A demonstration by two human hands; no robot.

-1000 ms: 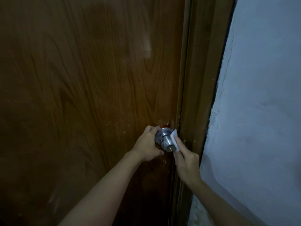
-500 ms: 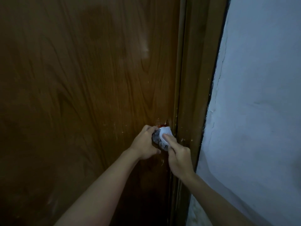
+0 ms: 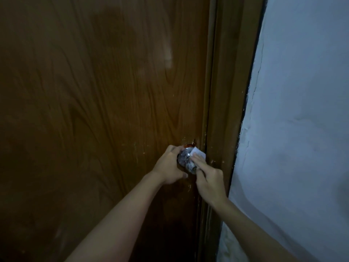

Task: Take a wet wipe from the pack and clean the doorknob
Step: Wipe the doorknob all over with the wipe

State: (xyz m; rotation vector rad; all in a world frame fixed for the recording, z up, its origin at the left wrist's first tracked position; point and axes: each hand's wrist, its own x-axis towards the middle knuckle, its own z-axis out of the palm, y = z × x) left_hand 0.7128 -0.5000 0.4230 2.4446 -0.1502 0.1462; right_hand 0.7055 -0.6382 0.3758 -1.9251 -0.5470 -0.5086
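A round shiny metal doorknob point(image 3: 186, 159) sticks out of a brown wooden door point(image 3: 98, 103) near its right edge. My left hand point(image 3: 170, 166) grips the knob from the left side. My right hand point(image 3: 208, 179) presses a small white wet wipe point(image 3: 198, 153) against the knob's right front with two outstretched fingers. Part of the knob is hidden behind both hands. The wipe pack is not in view.
The brown door frame point(image 3: 228, 95) runs down just right of the knob. A rough pale blue-white wall point(image 3: 298, 118) fills the right side. The scene is dim.
My right hand has slid the wipe from the knob's right side across its front and back toward the right. The left hand keeps its hold on the knob.
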